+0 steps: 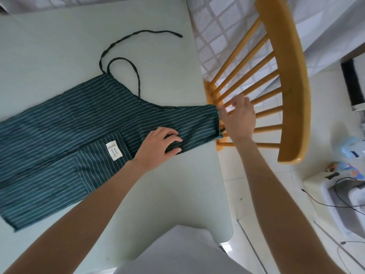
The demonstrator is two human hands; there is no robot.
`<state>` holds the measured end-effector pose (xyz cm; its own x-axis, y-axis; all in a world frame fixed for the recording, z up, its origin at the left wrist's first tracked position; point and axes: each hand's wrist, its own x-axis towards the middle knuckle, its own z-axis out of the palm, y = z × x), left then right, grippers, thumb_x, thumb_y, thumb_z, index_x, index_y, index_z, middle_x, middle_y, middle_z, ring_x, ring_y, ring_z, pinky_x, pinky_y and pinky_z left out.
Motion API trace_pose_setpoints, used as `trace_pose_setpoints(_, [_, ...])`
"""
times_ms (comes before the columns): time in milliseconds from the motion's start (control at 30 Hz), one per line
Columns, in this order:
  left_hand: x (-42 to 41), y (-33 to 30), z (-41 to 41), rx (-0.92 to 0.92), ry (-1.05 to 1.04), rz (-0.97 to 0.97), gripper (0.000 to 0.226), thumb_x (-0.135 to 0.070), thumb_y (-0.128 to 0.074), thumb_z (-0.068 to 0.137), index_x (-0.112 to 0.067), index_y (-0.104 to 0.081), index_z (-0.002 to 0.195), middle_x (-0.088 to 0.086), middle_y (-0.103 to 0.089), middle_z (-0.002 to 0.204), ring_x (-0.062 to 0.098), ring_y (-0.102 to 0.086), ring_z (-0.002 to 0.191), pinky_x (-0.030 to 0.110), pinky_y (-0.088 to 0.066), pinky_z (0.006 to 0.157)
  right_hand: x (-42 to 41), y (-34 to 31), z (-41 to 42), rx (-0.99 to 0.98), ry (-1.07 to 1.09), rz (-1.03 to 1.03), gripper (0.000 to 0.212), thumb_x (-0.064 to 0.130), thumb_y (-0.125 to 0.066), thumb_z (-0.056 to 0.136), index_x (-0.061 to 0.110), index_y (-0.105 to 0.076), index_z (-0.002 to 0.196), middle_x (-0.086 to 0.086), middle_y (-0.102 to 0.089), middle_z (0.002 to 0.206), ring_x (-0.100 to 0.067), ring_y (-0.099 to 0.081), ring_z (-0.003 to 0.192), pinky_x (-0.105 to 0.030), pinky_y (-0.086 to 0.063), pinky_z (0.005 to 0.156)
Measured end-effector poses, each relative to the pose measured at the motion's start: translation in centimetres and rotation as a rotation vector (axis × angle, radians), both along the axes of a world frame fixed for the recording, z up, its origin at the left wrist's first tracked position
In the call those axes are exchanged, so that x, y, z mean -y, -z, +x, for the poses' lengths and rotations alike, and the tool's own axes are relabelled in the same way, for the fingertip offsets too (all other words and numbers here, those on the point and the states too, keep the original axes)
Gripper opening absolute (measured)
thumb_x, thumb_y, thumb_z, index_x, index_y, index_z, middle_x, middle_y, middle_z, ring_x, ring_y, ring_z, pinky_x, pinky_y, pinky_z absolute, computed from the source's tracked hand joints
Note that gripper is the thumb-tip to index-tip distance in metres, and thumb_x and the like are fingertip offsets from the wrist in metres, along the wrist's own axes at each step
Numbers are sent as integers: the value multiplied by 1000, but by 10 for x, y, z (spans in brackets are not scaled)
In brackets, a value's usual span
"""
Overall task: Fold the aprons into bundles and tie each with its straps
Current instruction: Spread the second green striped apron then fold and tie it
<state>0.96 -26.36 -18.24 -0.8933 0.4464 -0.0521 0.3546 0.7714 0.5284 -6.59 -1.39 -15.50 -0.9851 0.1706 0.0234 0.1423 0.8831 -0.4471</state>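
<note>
One striped apron [83,123] lies spread on the table [167,194], unfolded, straps untied. Left hand [158,147] rests on its 3 o'clock corner, fingers curled; right hand [238,117], fingers apart, reaches the hem.

Apron [79,139] cut off left; right hand [238,115] blurred
</note>
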Motion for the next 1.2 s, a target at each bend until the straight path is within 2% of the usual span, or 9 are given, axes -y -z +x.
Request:
trace_pose_setpoints(167, [-7,1,0,14,14,-94,30,-43,-69,75,-22,-61,97,-2,-55,102,17,-50,94,35,-42,84,12,12,62,401,243,-180,40,49,-64,83,14,-55,101,4,-59,85,-12,-54,77,-25,-41,67])
trace_pose_setpoints(333, [-12,5,2,43,22,-125,17,-36,-72,75,-23,-64,83,-3,-55,101,18,-51,94,35,-39,84,8,19,59,359,494,-710,17,25,-65,88,11,-68,97,0,-68,83,-16,-61,81,-29,-50,75])
trace_pose_setpoints(467, [-11,7,2,89,-16,-89,11,-31,-72,77,-22,-66,75,-5,-57,103,16,-51,96,33,-35,86,-11,10,46,389,540,-1142,8,24,-63,88,18,-68,87,-5,-67,92,-22,-61,90,-32,-48,81])
trace_pose_setpoints(500, [-11,7,1,97,-15,-91,11,-31,-72,78,-22,-66,75,-5,-57,104,16,-51,98,34,-36,87,-14,11,43,393,472,-1046,10,24,-60,89,18,-67,86,-5,-66,90,-21,-60,86,-30,-47,78])
trace_pose_setpoints(567, [-12,7,1,104,3,-78,11,-31,-71,79,-21,-67,77,-4,-57,104,17,-50,99,35,-37,88,-23,18,41,305,240,-533,12,20,-56,90,16,-67,90,-6,-67,87,-21,-60,83,-28,-47,73])
trace_pose_setpoints(667, [-12,6,9,109,19,12,15,-37,-63,83,-23,-66,87,-6,-57,109,13,-49,105,32,-35,91,-30,27,43,86,-20,82,23,7,-52,86,13,-65,104,-8,-69,97,-31,-57,99,-41,-49,85])
trace_pose_setpoints(833, [8,1,33,55,-217,51,36,-44,-49,87,-24,-60,114,-5,-52,125,14,-44,118,36,-30,104,15,12,53,-88,-284,28,28,3,-54,83,10,-62,109,-10,-62,110,-29,-51,109,-38,-42,94])
trace_pose_setpoints(1033, [80,-5,103,52,-541,-108,45,-52,-51,79,-22,-57,112,0,-54,119,20,-45,113,41,-34,96,112,21,100,7,-1056,5,35,21,-66,82,19,-59,116,-3,-57,111,-22,-48,107,-36,-38,94])
trace_pose_setpoints(1200, [132,-2,156,181,-660,-290,59,-64,-49,78,-26,-54,124,-2,-49,130,24,-42,122,51,-36,102,158,34,118,39,-1255,130,44,26,-71,79,20,-56,120,-8,-56,122,-25,-51,113,-40,-39,98])
